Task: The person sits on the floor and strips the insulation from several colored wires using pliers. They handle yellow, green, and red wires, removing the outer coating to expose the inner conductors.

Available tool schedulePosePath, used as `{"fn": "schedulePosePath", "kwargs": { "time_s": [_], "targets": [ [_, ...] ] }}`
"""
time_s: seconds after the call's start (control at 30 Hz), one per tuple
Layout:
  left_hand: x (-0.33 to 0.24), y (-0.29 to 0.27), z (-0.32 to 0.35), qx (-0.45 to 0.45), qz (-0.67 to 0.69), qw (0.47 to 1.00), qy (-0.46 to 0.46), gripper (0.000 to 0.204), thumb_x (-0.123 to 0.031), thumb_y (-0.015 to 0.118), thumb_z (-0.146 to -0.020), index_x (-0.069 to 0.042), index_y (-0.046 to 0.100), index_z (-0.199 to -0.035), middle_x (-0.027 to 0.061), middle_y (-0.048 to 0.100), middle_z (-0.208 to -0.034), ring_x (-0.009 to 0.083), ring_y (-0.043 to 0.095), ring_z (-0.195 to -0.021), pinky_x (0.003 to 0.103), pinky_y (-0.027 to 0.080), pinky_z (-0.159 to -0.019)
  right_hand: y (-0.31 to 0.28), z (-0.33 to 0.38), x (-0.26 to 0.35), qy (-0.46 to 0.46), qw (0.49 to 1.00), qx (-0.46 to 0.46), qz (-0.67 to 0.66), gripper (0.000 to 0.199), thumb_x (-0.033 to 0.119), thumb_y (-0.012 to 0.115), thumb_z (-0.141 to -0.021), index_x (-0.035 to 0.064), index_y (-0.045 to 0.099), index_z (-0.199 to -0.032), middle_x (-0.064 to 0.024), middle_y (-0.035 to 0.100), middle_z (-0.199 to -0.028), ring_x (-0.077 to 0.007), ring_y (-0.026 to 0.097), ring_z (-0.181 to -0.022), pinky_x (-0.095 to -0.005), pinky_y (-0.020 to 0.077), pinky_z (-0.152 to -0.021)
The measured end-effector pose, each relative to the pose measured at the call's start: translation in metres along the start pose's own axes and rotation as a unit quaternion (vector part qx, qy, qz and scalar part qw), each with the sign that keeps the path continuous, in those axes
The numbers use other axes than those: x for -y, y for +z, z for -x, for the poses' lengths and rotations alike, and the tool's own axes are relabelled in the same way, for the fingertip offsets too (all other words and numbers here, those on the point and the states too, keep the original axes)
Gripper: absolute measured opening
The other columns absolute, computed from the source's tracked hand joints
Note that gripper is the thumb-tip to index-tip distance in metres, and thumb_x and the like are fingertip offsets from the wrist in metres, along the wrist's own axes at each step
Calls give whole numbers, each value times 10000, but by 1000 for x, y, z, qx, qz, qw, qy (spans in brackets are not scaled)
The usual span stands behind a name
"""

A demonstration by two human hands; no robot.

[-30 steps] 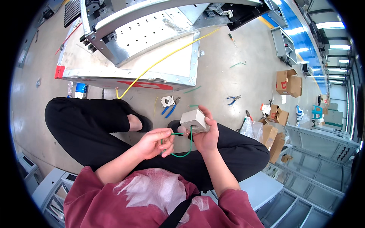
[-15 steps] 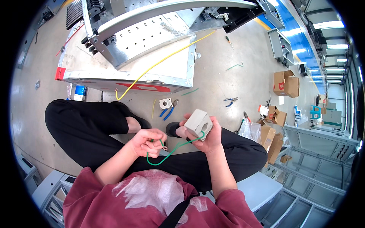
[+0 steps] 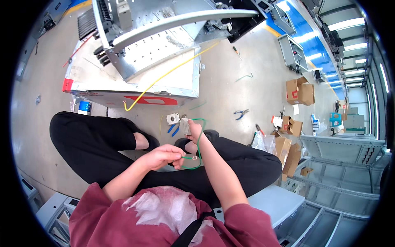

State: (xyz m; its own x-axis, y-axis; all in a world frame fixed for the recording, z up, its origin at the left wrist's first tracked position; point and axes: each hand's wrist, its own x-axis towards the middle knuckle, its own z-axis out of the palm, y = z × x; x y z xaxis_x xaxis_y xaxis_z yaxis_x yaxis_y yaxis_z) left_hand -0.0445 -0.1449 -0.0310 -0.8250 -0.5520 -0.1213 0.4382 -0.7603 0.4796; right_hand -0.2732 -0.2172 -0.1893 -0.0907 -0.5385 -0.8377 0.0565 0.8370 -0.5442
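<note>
I sit cross-legged on the floor in black trousers and a red shirt. My left hand [image 3: 163,156] pinches one end of a thin green wire [image 3: 198,142] just above my lap. My right hand [image 3: 195,131] is stretched forward over my feet and grips a small grey box-shaped part [image 3: 186,125]. The green wire loops from that part down to my left fingers. A second small grey square part [image 3: 173,119] lies on the floor just beyond, beside blue-handled tools [image 3: 173,130].
A large metal cabinet [image 3: 135,78] lies flat ahead with a yellow wire [image 3: 164,76] hanging over its edge. Pliers [image 3: 241,113] and a screwdriver [image 3: 237,51] lie on the floor at right. Cardboard boxes [image 3: 299,90] and grey enclosures [image 3: 341,144] stand further right.
My right hand has moved forward and lower, carrying the grey part away from my chest. The green wire is now stretched into a longer loop between both hands.
</note>
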Motion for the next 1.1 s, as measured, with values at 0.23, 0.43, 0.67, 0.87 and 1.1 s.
{"fn": "schedulePosePath", "kwargs": {
  "time_s": [0.23,0.43,0.67,0.87,1.1],
  "targets": [
    [9,-1,59,-101,-302,948,11,267,-247,585,-1043,-20,688,-947,-33,653,-865,51,513,-787,246,432,-745,30,-85,-42,34,985,-162,51,477,379,595,-931,-89,687,-947,-172,694,-794,-286,685,-601,-395,519,-428],
    [10,16,77,-166,-286,943,31,273,-251,597,-1040,-2,667,-953,-16,621,-846,67,509,-768,240,422,-727,-17,-122,-37,34,965,-241,-100,426,407,577,-955,-11,658,-960,-141,670,-848,-281,667,-671,-453,514,-514],
    [-36,85,34,-39,56,993,95,309,-263,483,-1059,-59,498,-828,-36,271,-597,139,314,-570,347,372,-658,-53,-78,60,-41,899,-432,-57,384,347,597,-922,-27,686,-940,-103,635,-785,-210,612,-638,-361,466,-535],
    [-76,118,34,47,92,988,116,319,-293,446,-1062,-64,487,-844,-47,245,-589,123,256,-523,348,307,-588,-11,174,195,-366,927,-76,43,336,240,554,-927,-57,705,-892,-39,563,-614,-140,535,-560,-290,423,-540],
    [-94,137,33,109,86,987,79,324,-264,475,-1070,1,537,-893,-54,298,-603,86,254,-501,297,259,-504,-15,352,193,-391,860,313,-102,285,221,562,-1039,-41,662,-1088,-104,683,-938,-163,672,-785,-269,523,-654]
  ]
}}
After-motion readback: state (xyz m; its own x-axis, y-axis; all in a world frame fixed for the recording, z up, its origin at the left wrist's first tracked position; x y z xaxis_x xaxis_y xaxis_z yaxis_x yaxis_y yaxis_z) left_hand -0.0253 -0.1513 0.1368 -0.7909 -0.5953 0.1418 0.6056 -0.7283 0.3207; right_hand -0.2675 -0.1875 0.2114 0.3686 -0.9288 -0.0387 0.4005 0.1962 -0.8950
